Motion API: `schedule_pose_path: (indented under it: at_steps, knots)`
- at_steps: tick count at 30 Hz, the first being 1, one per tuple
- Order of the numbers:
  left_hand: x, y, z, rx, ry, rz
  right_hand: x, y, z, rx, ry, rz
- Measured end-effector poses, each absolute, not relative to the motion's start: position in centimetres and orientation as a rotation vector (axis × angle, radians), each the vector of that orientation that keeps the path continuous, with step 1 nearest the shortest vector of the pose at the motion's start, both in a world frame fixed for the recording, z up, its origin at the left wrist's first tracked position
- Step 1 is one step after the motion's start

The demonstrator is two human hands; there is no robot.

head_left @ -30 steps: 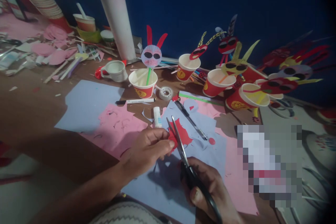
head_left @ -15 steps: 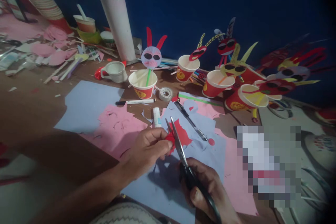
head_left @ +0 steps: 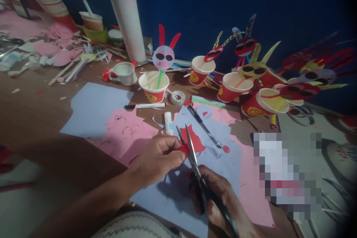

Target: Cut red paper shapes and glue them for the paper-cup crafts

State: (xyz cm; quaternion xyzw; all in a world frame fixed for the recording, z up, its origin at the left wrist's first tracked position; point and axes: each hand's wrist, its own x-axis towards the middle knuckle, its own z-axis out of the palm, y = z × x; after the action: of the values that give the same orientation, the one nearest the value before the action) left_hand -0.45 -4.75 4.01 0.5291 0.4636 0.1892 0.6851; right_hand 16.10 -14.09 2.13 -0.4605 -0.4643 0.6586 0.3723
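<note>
My left hand (head_left: 157,158) pinches a small red paper piece (head_left: 183,150) between thumb and fingers. My right hand (head_left: 223,202) grips black-handled scissors (head_left: 195,163), whose blades are parted around the red piece. Both hands hover over lilac paper (head_left: 178,197) and pink paper (head_left: 125,134) spread on the brown table. A larger red paper scrap (head_left: 196,141) lies just beyond the blades.
Red paper cups with paper faces on sticks (head_left: 154,85) stand in a row along the blue wall. A white mug (head_left: 124,73), tape roll (head_left: 177,97), glue stick (head_left: 168,122), marker (head_left: 145,106), craft knife (head_left: 203,126) and tall white tube (head_left: 126,22) sit nearby. Scraps litter the far left.
The scissors and red piece shifted slightly while cutting; the blades stay parted around the paper. The view tilted a little.
</note>
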Motion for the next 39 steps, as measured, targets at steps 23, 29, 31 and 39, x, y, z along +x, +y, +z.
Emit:
schedule_pose_path:
  at_steps: [23, 29, 31, 39]
  knots:
    - [-0.52, -4.46, 4.59, 1.199, 1.015, 0.389, 16.37, -14.38, 1.99, -1.213, -1.216, 1.711]
    - [-0.44, -4.39, 4.45, 1.201, 1.028, 0.381, 16.33, -14.26, 2.41, -1.219, -1.141, 1.762]
    - [-0.45, -4.41, 4.36, 1.197, 1.037, 0.381, 16.29, -14.29, 2.32, -1.238, -1.124, 1.727]
    - [-0.56, -4.7, 4.22, 1.218, 0.996, 0.415, 16.34, -14.37, 1.74, -1.228, -1.073, 1.65]
